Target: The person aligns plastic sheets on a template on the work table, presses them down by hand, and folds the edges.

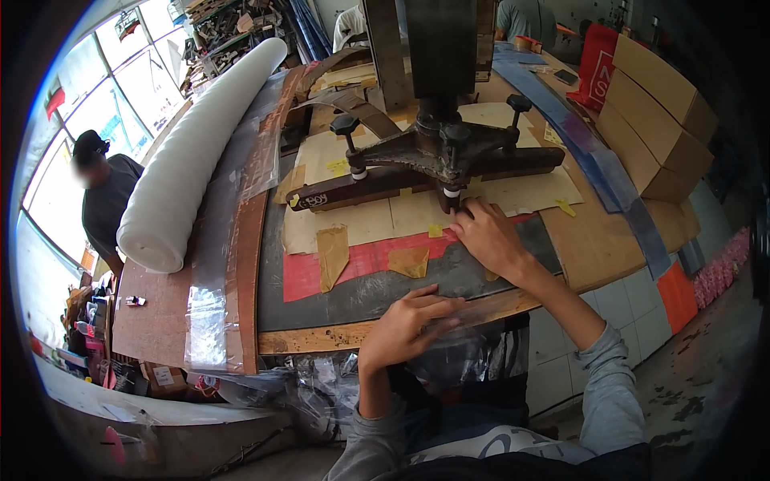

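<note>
My right hand (484, 234) reaches to the foot of the dark metal press frame (449, 152), its fingertips at the white-ringed bolt; whether they grip anything there is hidden. My left hand (413, 321) hovers by the wooden front edge (321, 340) of the table, fingers loosely spread and slightly blurred, holding nothing visible. Under the press bar (353, 189) lie cream sheets (361, 226) with yellow tape bits. A red strip (301, 276) and brown tape pieces (331, 255) rest on the black mat (377, 303) between my hands and the press.
A white foam roll (200, 160) lies along the left side. Cardboard boxes (654, 120) and a red bag (593, 68) stand at the right. Clear plastic (321, 385) hangs below the front edge. A person (108, 192) stands at the far left; others are partly visible behind.
</note>
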A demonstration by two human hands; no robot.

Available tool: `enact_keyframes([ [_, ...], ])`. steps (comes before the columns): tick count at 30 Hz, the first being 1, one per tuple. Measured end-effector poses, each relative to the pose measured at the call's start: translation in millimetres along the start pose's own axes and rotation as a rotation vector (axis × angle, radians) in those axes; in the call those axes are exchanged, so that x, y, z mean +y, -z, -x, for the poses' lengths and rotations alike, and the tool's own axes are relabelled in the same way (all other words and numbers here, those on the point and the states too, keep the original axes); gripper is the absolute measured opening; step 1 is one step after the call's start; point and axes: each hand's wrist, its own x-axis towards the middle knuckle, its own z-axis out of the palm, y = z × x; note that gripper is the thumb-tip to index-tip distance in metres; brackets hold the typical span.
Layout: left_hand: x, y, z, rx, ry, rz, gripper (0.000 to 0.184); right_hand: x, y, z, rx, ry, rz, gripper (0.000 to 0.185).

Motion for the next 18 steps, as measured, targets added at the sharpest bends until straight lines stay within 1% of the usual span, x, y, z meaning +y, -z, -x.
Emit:
enact_keyframes([
  [3, -4, -7, 4, 0.018, -0.035, -0.072, 0.03, -4, 10, 7, 0.048, 0.027, -0.132, 0.034],
  [6, -1, -7, 3, 0.002, -0.034, -0.104, 0.03, 2, 10, 13, 0.098, 0.112, -0.171, 0.04],
  [9, 0, -6, 2, -0.009, -0.033, -0.116, 0.03, 4, 5, 15, 0.12, 0.146, -0.148, 0.044],
  [15, 3, -5, 1, -0.016, -0.014, -0.128, 0.031, 7, 3, 9, -0.017, 0.104, -0.214, 0.043],
  [18, 3, -6, 0, -0.018, -0.004, -0.113, 0.032, 10, 0, 8, 0.015, 0.109, -0.221, 0.043],
])
